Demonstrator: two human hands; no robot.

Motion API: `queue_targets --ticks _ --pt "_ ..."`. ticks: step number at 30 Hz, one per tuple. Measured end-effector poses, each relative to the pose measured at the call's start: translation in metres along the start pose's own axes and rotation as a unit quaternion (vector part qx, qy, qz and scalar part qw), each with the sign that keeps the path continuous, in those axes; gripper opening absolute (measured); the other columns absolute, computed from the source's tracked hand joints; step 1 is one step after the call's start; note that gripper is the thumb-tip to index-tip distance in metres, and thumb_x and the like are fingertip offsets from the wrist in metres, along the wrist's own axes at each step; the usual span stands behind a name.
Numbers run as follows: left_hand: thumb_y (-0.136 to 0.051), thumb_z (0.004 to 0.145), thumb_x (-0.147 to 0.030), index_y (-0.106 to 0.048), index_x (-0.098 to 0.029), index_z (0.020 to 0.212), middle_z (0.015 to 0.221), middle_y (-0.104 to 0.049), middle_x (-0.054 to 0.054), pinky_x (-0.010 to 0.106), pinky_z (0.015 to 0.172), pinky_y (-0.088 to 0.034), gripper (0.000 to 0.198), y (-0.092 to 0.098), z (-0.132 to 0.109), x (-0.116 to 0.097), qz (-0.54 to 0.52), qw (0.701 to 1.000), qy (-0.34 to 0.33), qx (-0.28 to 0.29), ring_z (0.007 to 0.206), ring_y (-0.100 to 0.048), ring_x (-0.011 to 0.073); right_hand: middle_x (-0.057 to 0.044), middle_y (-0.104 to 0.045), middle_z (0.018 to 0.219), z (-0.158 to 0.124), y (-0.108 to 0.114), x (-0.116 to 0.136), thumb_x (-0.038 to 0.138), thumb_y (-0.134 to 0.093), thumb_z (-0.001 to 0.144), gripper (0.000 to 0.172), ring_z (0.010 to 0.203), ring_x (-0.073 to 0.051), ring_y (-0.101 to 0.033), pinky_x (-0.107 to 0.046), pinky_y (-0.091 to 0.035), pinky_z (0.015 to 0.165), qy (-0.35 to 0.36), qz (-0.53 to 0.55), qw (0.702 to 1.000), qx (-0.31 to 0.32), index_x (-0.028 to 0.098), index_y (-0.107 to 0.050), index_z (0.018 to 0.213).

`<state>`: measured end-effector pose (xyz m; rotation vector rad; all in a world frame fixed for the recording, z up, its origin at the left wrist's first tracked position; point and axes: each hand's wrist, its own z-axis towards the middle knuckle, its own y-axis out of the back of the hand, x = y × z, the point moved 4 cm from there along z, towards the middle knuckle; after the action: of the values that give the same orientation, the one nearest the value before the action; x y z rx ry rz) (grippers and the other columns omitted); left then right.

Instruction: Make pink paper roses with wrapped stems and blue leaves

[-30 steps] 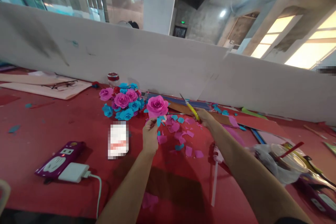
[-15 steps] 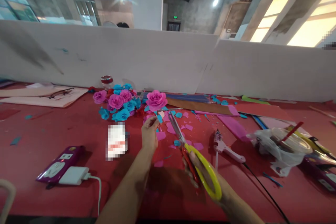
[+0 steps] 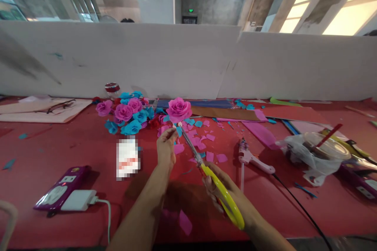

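Note:
My left hand (image 3: 166,146) is closed, its fingertips pinched below a large pink paper rose (image 3: 178,110). A small blue paper piece (image 3: 179,131) shows at those fingertips; the rose's base is partly hidden. In my right hand (image 3: 219,188) are scissors (image 3: 226,200) with yellow and red handles. Their blades are nearly together, and the tips reach the blue piece just under the rose. Pink and blue paper scraps (image 3: 210,137) lie around the blades on the red table (image 3: 97,223).
Left of my hands sit a bunch of pink and blue paper flowers (image 3: 123,112), a blurred white item (image 3: 128,159) and a purple power strip (image 3: 60,192) with a white charger. On the right are a glue gun (image 3: 253,160) with its cord and a bagged cup (image 3: 321,149). A white partition (image 3: 147,62) stands behind.
The scissor blades have come together, and their tips have moved toward the rose's base. The rose has shifted slightly right with my left hand. A pink scrap now shows near the front edge.

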<state>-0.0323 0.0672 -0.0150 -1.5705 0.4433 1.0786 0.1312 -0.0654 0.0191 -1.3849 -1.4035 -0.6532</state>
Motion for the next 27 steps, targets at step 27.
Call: queue_targets --ticks 27 --pt "-0.072 0.06 -0.018 -0.069 -0.018 0.074 0.063 -0.06 -0.003 0.022 0.059 -0.039 0.014 -0.001 -0.001 -0.001 0.027 1.0 -0.01 0.01 0.057 -0.051 0.0073 0.007 -0.04 0.061 -0.003 -0.001 0.019 0.061 -0.068 0.064 0.057 0.043 -0.002 -0.027 -0.013 -0.022 0.036 0.031 -0.047 0.998 0.018 0.02 -0.056 0.102"
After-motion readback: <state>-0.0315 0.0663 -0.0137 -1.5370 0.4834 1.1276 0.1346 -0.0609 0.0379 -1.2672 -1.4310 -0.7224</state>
